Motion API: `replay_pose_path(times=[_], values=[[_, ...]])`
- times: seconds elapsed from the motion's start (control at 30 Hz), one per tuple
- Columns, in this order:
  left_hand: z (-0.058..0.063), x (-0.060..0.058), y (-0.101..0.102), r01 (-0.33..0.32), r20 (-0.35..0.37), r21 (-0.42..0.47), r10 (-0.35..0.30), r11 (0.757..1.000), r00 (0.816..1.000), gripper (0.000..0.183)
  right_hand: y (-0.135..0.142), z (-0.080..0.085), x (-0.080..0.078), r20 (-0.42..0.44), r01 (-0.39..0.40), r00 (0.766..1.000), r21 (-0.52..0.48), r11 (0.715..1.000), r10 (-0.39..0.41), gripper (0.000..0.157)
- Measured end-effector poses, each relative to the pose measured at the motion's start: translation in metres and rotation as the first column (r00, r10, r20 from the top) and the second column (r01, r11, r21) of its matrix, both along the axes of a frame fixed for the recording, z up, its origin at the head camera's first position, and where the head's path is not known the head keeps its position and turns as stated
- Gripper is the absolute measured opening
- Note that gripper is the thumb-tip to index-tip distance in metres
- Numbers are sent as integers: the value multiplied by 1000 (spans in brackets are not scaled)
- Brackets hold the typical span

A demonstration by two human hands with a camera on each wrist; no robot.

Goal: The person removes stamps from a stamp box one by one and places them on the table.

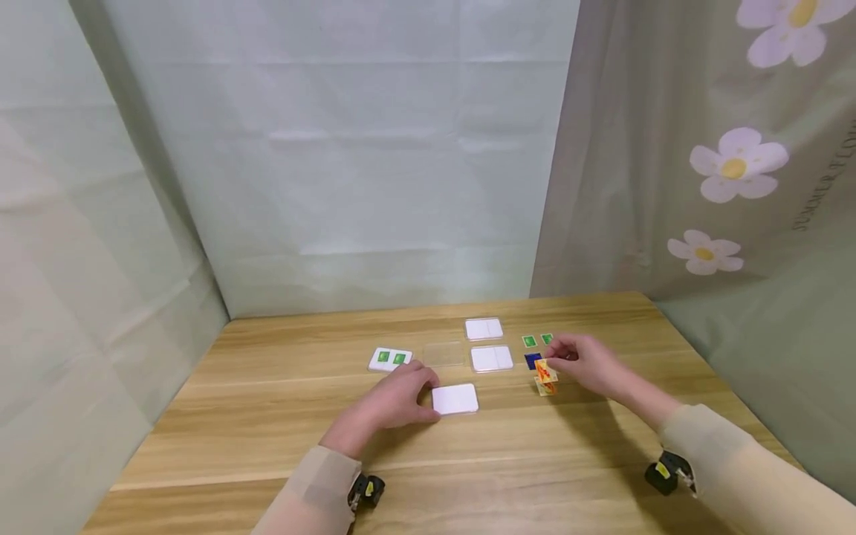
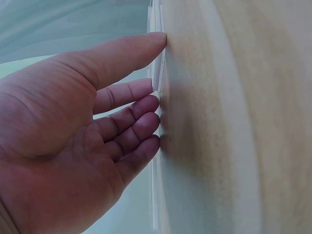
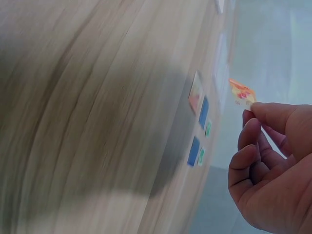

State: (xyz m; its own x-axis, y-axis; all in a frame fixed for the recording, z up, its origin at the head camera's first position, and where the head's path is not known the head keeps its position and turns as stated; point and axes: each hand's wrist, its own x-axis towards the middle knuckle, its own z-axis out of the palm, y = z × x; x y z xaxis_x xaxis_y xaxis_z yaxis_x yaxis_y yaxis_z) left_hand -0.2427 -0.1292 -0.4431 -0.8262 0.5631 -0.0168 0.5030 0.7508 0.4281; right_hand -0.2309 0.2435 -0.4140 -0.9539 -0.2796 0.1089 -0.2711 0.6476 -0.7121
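Note:
My right hand (image 1: 588,362) pinches a small orange-and-yellow stamp (image 3: 242,92) between thumb and index finger, clear of the table. Below it lies a similar orange stamp (image 1: 545,388), with a dark blue stamp (image 1: 533,360) just behind. Two green stamps (image 1: 529,341) lie farther back, one partly behind the right hand. My left hand (image 1: 401,394) holds a white card in a clear flat case (image 1: 456,399) by its left side, thumb at the near corner and index finger at the far one. In the left wrist view its other fingertips (image 2: 152,142) touch the table.
Behind the left hand sits a white card with two green stamps (image 1: 391,365). Beside it lies a transparent case (image 1: 443,354). Two white cards in cases (image 1: 491,358) lie one behind the other farther right. Fabric curtains (image 1: 374,186) stand around the wooden table (image 1: 267,401).

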Motion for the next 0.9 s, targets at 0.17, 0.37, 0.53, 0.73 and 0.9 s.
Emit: replay_pose_path(times=[0.17,0.37,0.53,0.73,0.9], values=[[1,2,0,1,2,13,-1,1000,1000,47,10,-1,1,-8,47,999,46,998,-47,4],[0,1,1,-8,10,15,8,1000,1000,46,19,-3,1,-1,67,998,63,996,-67,5],[-1,-2,0,-15,0,9,15,1000,1000,45,27,-9,-2,-13,65,998,74,995,-65,5],[1,-1,2,-17,22,14,16,1000,1000,45,35,-14,-5,-8,53,999,85,995,-52,5],[2,-1,3,-19,9,8,19,1000,1000,46,39,-17,-4,3,53,999,95,994,-53,4]])
